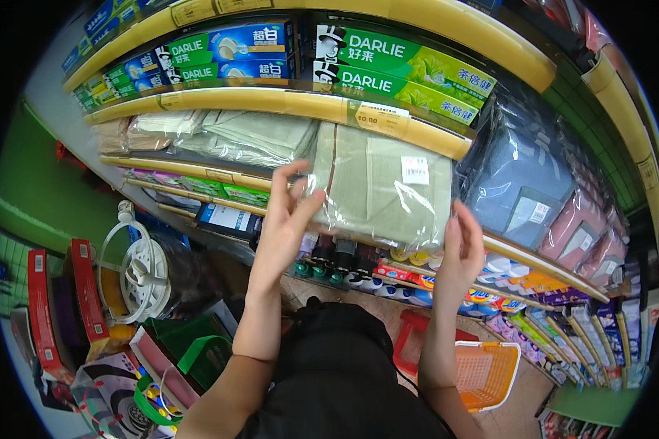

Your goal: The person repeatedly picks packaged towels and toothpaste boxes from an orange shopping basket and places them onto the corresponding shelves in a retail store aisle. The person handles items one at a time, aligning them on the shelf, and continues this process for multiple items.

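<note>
A folded pale green fabric item in a clear plastic bag is held at the front of a shelf, tilted towards me. It bears a white sticker with a barcode. My left hand grips its left edge, thumb and fingers on the plastic. At the lower right corner my right hand pinches the bag. Similar bagged pale green fabric lies on the shelf to the left. Bagged blue-grey textiles and pink ones are stacked to the right.
Darlie toothpaste boxes fill the shelf above, behind a yellow price rail. Bottles and packets stand on lower shelves. An orange basket sits on the floor beside a red plastic stool. Bags, red boxes and a white hose reel are at left.
</note>
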